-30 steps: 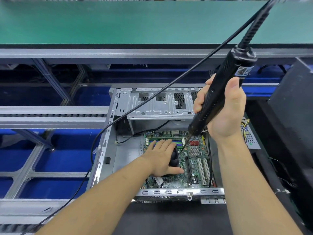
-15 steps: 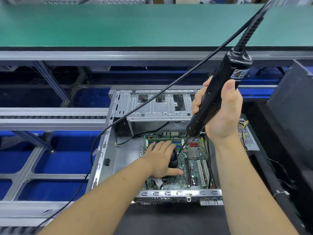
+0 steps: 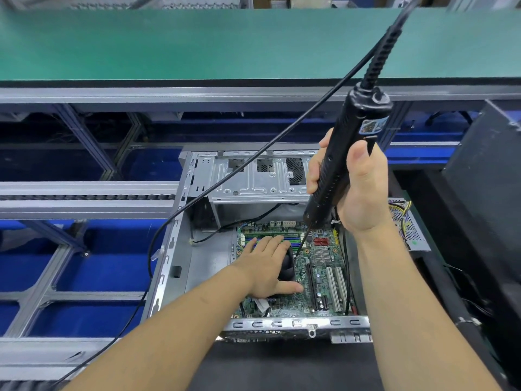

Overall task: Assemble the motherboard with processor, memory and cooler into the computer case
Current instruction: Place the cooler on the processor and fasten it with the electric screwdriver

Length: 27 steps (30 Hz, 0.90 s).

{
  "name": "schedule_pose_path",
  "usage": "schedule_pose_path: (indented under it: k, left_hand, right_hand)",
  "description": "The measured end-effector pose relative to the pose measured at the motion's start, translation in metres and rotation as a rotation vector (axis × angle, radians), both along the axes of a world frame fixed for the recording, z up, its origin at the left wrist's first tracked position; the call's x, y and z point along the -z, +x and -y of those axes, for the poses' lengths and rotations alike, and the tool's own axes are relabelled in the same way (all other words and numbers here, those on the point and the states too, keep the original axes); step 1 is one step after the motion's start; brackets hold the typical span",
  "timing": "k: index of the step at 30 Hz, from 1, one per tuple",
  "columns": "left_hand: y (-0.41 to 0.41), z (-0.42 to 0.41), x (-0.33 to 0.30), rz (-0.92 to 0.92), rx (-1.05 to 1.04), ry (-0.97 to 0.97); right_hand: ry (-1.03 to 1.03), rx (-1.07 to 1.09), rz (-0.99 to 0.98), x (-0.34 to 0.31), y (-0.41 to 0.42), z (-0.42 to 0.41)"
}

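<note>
At frame centre, the right hand (image 3: 356,190) grips an electric screwdriver (image 3: 342,162), bit tip on the motherboard (image 3: 318,266) inside the computer case (image 3: 180,249). The left hand (image 3: 267,266) lies flat, fingers straight, on the black cooler (image 3: 288,268).

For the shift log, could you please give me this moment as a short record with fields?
left hand: lies flat with straight fingers on the black cooler
right hand: grips the electric screwdriver, tilted
bit: tip at the cooler's right edge
motherboard: lies inside the case
memory: sticks seated along the board's far edge
cable: black, runs from the screwdriver across the case's left wall
</note>
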<state>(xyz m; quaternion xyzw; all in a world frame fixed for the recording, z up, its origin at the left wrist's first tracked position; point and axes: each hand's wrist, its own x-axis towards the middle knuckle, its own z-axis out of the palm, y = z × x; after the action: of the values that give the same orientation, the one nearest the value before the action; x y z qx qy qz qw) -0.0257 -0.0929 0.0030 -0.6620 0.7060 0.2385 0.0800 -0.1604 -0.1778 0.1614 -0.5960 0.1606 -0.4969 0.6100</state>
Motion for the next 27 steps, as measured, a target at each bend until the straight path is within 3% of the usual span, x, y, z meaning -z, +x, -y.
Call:
schedule_pose_path:
  k: [10,27]
  left_hand:
    - [-0.008,0.002,0.005,0.080,-0.019,-0.166]
    - [-0.019,0.010,0.002,0.148,-0.006,-0.046]
  right_hand:
    - [-0.037,-0.139,-0.109,0.001,0.012,-0.003]
    - [-0.020,-0.186,-0.067,0.008,0.008,-0.005]
